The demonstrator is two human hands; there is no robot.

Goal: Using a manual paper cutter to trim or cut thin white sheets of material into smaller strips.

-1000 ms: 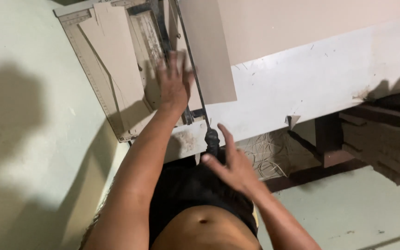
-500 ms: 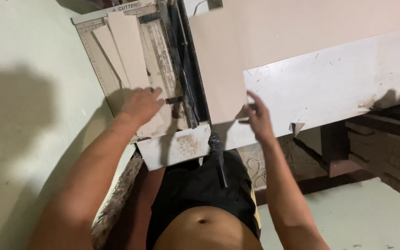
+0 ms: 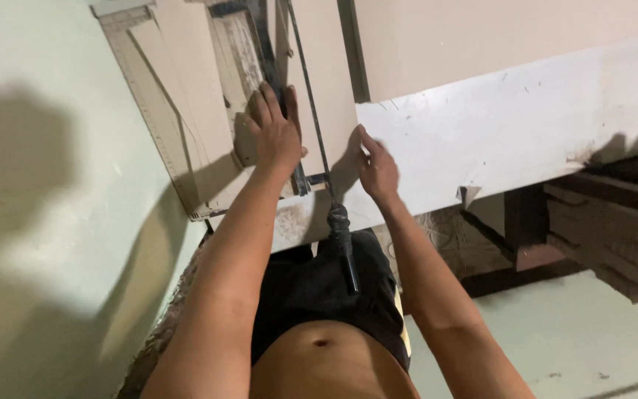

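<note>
Below me, a worn paper cutter [image 3: 208, 148] sits on a white, scuffed desk [image 3: 526, 125], its flat base ruled along the edge and grimy near the blade. Its thin dark lever [image 3: 311, 125] ends in a black round handle [image 3: 342, 244] hanging over the desk's edge. My left hand [image 3: 275, 133] lies flat, fingers slightly spread, pressing the beige card [image 3: 326, 81] beside the blade. My right hand [image 3: 376, 166] touches the smooth card's near edge, fingers together and extended.
</note>
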